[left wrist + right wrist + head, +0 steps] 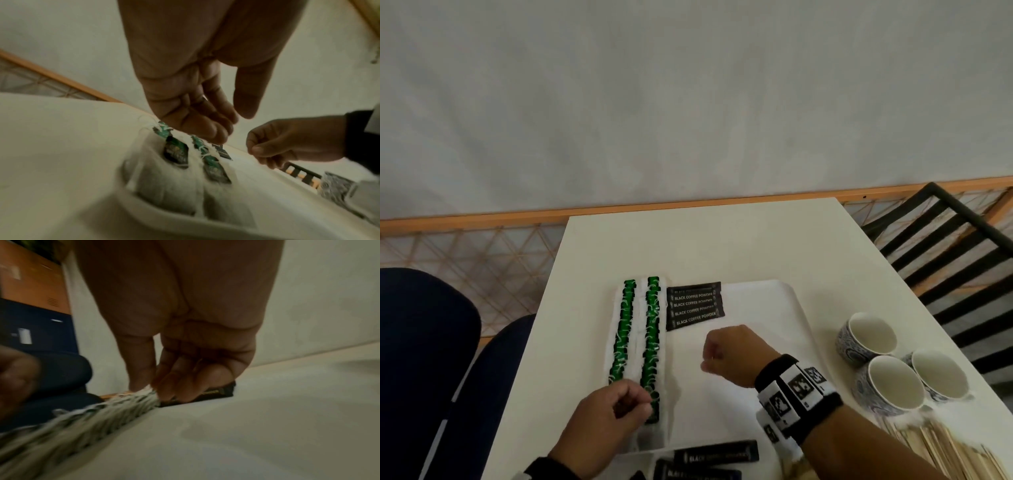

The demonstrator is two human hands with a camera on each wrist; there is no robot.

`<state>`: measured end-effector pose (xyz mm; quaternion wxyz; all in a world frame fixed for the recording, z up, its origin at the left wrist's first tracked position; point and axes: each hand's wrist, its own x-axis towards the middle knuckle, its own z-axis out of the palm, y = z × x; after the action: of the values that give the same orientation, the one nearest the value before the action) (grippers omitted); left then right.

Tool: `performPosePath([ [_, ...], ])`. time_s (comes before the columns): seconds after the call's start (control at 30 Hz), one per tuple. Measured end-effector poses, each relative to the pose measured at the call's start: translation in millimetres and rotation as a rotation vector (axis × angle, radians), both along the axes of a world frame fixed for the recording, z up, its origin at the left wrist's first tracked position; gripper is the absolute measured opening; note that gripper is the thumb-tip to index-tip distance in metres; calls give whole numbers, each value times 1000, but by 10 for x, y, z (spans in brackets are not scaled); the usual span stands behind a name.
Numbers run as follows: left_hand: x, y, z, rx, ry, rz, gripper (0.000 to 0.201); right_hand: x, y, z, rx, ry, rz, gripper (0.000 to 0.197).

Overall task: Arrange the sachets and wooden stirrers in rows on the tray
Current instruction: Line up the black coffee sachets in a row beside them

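A white tray [774, 286] lies on the table. Along its left side run two rows of tea bags [638, 342] with green tags, also seen close up as tea bags [176, 152]. A short row of black coffee sachets [695, 305] lies at the tray's far middle. My left hand [633, 404] hovers over the near end of the tea bag rows; the left hand [234, 125] has loosely bent fingers and holds nothing. My right hand [714, 356] is curled into a fist above the bare tray, just in front of the black sachets [222, 391], with nothing in it.
Loose black sachets [715, 455] lie on the table at the near edge. A pile of wooden stirrers [945, 452] sits at the near right, behind it three patterned cups [866, 337]. A black slatted chair [962, 257] stands right, blue chairs [424, 359] left.
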<state>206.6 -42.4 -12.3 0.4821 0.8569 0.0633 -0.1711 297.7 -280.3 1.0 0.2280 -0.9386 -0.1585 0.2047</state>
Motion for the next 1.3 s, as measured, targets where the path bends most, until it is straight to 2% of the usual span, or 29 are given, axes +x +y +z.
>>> performPosePath([
  [0.13,-229,-16,11,152,30,-224,19,-524,4,127,-127,98,262,29],
  [0.23,-377,-2,-72,309,75,-409,19,-830,-13,4,-328,25,361,43],
  [0.37,-527,-36,-117,391,47,-559,41,-1092,-30,-125,-383,-48,333,51],
  [0.47,-603,-88,-151,537,81,-619,75,-1202,-4,-175,-373,-59,350,68],
  [0.5,-628,-103,-172,570,71,-611,80,-1225,14,-197,-377,-57,359,71],
  [0.57,-686,-143,-183,598,41,-578,77,-1260,61,-248,-379,-56,354,68],
  [0.67,-726,-184,-215,620,10,-547,60,-1280,137,-297,-378,-44,341,47],
  [0.73,-732,-209,-198,642,19,-532,50,-1279,172,-298,-369,13,349,41],
  [0.87,-747,-231,-188,676,17,-522,43,-1258,201,-319,-370,85,413,34],
  [0.97,-760,-225,-181,635,42,-490,42,-1247,202,-308,-392,153,476,36],
  [1.07,-730,-192,-160,542,85,-440,41,-1227,149,-177,-319,217,472,37],
  [1.13,-693,-164,-112,395,91,-372,47,-1175,92,-13,-197,248,431,33],
  [1.2,-632,-150,-39,239,72,-288,67,-1083,65,178,-106,318,394,27],
  [1.3,-495,-193,105,-56,48,-125,62,-926,98,393,-15,347,376,22],
])
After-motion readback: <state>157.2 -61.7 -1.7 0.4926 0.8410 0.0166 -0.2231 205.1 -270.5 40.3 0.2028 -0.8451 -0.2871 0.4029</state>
